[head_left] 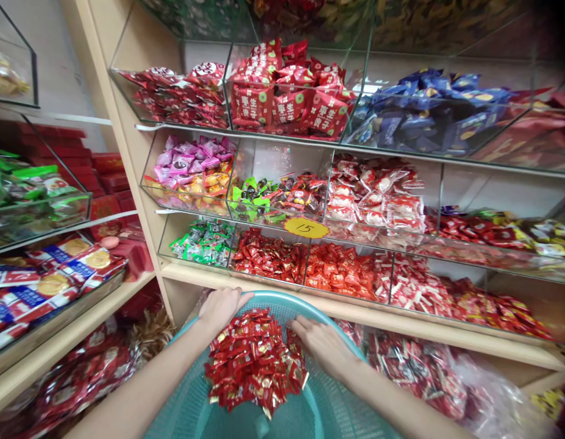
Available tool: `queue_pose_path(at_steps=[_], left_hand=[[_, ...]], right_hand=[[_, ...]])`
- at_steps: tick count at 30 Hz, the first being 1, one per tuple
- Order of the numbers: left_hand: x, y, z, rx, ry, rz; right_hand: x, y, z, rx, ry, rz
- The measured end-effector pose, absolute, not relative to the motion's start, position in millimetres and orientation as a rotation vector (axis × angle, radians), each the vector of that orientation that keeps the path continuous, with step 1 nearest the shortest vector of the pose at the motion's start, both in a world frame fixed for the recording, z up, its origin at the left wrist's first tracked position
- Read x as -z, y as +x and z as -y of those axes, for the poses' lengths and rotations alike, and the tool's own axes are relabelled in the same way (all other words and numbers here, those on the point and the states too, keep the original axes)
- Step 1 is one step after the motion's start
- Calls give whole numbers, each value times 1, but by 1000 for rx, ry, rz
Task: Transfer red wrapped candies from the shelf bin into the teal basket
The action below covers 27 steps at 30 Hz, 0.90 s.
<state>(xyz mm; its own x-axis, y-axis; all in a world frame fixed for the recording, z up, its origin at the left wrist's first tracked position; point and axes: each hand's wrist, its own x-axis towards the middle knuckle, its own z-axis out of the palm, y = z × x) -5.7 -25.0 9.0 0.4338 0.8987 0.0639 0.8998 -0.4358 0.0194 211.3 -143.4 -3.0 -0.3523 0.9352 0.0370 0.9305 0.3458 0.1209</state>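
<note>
A teal plastic basket (315, 396) fills the lower middle, in front of the shelf. Inside it lies a heap of small candies (257, 360) in shiny red and gold wrappers. My left hand (221, 310) is closed over the basket's far left rim, thumb along the edge. Reaching over the right side, my right hand (316, 341) has its fingers stretched towards the right edge of the heap. The fingertips are partly hidden among the wrappers, and I see nothing gripped in them.
Clear bins on the wooden shelf (264, 286) hold red candies (272, 256), orange-red candies (339, 271) and green candies (204, 242). A yellow tag (306, 227) reads 15. Plastic bags (419, 372) sit below right; packaged snacks (53, 283) stand left.
</note>
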Motion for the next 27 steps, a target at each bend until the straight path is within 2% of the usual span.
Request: queue_pose_path(at_steps=[8,16,21,27], left_hand=[[-7,-7,25,125,-2632,1614],[-12,-8,29,143,-2639,1604],[-10,-8,28,148,-2638,1622],[-5,-8,24,165,-2641,1639]], right_hand=[[33,208,144,-257,1741,-2514],[35,203,146,-304,1762,-2462],[9,202,141,-305,1786,-2572],[-54,201,86,-611,1890,-2480]])
